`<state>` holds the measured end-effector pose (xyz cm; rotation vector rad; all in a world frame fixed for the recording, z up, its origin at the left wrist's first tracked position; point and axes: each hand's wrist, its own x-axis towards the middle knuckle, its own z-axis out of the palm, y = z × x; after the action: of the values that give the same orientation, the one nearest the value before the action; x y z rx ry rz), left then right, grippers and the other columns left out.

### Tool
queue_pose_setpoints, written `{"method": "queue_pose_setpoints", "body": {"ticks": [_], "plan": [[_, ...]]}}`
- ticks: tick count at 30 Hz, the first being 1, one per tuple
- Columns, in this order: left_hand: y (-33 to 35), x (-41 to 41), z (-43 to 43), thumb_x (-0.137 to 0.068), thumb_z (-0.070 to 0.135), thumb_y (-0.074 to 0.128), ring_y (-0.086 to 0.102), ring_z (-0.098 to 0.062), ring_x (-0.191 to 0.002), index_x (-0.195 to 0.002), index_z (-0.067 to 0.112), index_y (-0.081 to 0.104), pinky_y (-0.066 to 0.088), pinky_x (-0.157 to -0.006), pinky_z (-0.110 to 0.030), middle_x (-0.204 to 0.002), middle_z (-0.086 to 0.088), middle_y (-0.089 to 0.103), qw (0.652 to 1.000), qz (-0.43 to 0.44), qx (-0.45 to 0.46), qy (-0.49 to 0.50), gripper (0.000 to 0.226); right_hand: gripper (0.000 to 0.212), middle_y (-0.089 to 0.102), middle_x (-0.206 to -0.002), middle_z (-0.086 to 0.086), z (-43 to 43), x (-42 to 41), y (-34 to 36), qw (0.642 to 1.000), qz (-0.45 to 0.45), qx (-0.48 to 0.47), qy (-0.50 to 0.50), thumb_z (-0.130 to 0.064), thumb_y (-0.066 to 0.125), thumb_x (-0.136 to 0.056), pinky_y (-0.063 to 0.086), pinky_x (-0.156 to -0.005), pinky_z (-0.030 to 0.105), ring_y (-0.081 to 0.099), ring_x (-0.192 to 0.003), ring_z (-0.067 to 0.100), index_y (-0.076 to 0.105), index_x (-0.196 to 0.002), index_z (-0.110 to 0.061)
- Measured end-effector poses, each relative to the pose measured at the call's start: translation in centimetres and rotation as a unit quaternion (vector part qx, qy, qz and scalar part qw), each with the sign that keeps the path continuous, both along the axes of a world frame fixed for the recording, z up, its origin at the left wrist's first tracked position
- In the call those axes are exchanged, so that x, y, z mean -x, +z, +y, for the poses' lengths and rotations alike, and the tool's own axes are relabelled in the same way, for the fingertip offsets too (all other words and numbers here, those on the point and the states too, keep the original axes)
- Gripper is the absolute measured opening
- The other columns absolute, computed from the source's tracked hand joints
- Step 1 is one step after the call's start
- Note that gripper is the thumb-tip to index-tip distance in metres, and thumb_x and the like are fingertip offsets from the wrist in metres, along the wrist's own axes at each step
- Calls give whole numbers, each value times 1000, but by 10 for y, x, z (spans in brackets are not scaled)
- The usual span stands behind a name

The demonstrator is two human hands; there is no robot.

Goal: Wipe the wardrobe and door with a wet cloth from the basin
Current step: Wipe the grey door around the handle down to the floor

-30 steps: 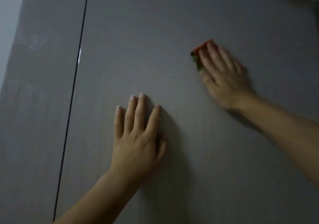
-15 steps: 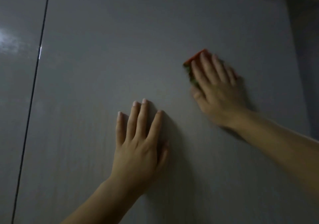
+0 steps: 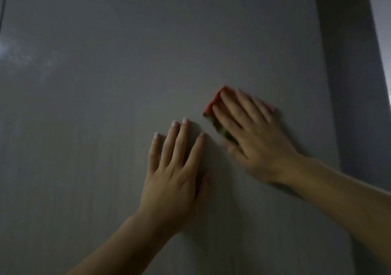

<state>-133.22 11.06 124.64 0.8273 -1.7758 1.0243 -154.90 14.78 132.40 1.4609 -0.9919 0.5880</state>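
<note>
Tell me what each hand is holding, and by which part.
Nothing is gripped. The right hand presses the cloth against the panel, straight fingers across its face. The left hand rests flat there.

No legible text, label, brand, number or sign appears on the grey wardrobe panel (image 3: 169,52), on the red-and-green cloth (image 3: 213,103), or elsewhere in view.

The wardrobe panel (image 3: 101,147) looks like smooth grey laminate with a faint vertical wood grain, and a dull sheen shows at its upper left. The cloth (image 3: 212,105) under my right hand (image 3: 254,139) looks like soft, matt, red and green fabric
</note>
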Motion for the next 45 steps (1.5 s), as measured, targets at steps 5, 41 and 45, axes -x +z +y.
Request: {"method": "queue_pose_setpoints", "body": {"ticks": [5,41,45], "plan": [[-5,23,6,-102,50,35,6,-34,-158,-158,18,33,12,-124,-59,-169,-17,14,1000,-12,14,-5,65,71,22,-167,12,5,58,58,989,-133,63,8,-55,15,-103,20,-123,53,22,-153,37,28,-159,-15],[-50,25,18,-101,47,36,3,-36,-158,-157,11,35,5,-124,-63,-169,-18,14,999,-12,-34,-38,66,66,16,-168,15,18,75,-144,998,-58,-15,-13,-52,19,-105,14,-123,59,13,-155,39,21,-160,-15],[-59,12,14,-100,49,33,-1,-36,-158,-158,16,33,2,-121,-69,-170,-15,11,999,-8,-48,-9,67,66,11,-170,11,13,70,-73,978,-207,30,6,-52,20,-105,2,-126,50,6,-156,34,20,-161,-17]]}}
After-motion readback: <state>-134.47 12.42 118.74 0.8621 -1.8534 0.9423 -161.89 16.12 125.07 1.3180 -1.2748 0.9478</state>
